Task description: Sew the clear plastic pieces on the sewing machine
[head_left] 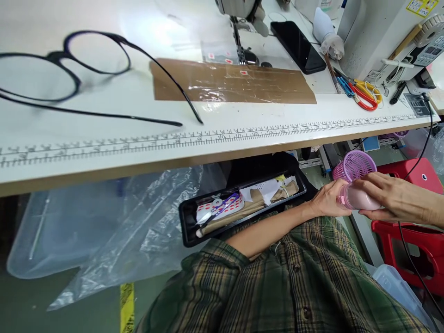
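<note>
Both hands meet below the table edge at the right, over my lap. My left hand (pixel 328 198) is closed around the capped end of a pink bottle (pixel 357 198), with the forearm crossing my green plaid shirt (pixel 284 282). My right hand (pixel 388 196) wraps over the bottle's body from the right. The bottle lies roughly level between them. Just left of the hands, an open black drawer tray (pixel 189 229) under the table holds scissors, tape and paper scraps.
On the white table (pixel 104 152) with a printed ruler lie black glasses (pixel 69 74), a brown taped strip (pixel 232 83), a phone (pixel 298 46) and orange scissors (pixel 364 95). A sewing machine (pixel 243 27) stands behind. Clear plastic bags (pixel 114 226), a pink basket (pixel 354 164) and red stool (pixel 416 231) sit below.
</note>
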`<state>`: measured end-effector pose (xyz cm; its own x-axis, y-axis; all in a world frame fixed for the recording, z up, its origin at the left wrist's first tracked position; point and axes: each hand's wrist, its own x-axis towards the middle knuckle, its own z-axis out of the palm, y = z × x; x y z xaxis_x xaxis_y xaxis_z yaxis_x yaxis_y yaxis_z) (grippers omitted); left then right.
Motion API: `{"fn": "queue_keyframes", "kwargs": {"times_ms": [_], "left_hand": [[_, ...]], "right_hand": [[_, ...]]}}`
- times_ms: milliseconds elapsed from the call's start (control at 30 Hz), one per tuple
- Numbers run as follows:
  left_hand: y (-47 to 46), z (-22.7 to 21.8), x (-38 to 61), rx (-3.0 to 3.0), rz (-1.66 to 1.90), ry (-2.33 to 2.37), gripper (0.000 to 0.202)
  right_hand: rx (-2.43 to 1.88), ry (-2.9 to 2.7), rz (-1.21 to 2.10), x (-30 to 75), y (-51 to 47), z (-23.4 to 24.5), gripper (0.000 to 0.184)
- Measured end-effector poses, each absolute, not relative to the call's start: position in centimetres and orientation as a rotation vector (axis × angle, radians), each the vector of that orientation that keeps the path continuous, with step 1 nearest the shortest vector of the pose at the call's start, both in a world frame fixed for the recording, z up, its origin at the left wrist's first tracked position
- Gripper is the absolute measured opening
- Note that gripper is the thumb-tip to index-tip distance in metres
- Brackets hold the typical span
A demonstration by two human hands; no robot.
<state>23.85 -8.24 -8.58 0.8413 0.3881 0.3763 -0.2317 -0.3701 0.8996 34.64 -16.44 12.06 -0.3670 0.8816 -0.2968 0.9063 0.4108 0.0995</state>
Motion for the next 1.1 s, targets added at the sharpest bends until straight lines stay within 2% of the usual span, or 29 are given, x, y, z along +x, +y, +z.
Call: {"fn": "queue_keyframes", "kwargs": {"times_ms": [133,300,467,533,600,667,733,767,900,1000,1100], "left_hand": [[-9.2,-8.8,23.8,1.836,0.736,0.180,0.057],[-8.9,-8.2,23.7,1.832,0.667,0.312,0.061],[-7.8,-6.4,23.3,1.760,0.461,0.184,0.087],[-7.7,-6.2,23.4,1.746,0.388,0.163,0.101],[-7.7,-6.2,23.7,1.754,0.297,0.137,0.114],[-7.4,-5.9,23.7,1.812,0.206,0.115,0.128],[-6.4,-5.0,22.9,1.957,0.149,0.110,0.138],[-5.7,-4.3,22.1,2.064,0.130,0.117,0.140],[-1.4,-2.3,16.4,2.485,-0.058,0.198,0.121],[2.0,-2.8,11.1,2.556,-0.448,0.495,0.131],[4.2,-4.4,6.7,2.496,-0.670,0.755,0.132]], "right_hand": [[1.850,1.944,-0.024,32.4,-16.3,10.7,0.043],[2.091,1.552,-0.244,31.6,-15.3,11.0,0.045],[2.431,1.887,-0.808,33.7,-16.0,12.3,0.083],[2.525,1.876,-1.033,34.1,-16.6,12.2,0.076],[2.558,1.838,-1.160,34.4,-17.0,11.7,0.058],[2.605,1.822,-1.150,35.1,-17.2,10.7,0.047],[2.701,1.735,-1.106,36.7,-17.1,9.4,0.044],[2.767,1.654,-1.075,37.7,-16.9,8.6,0.045],[2.971,1.290,-0.871,42.4,-15.0,4.4,0.041],[3.027,1.210,-0.785,45.3,-12.6,0.7,0.042],[3.114,1.230,-0.778,47.6,-10.2,-2.4,0.038]]}}
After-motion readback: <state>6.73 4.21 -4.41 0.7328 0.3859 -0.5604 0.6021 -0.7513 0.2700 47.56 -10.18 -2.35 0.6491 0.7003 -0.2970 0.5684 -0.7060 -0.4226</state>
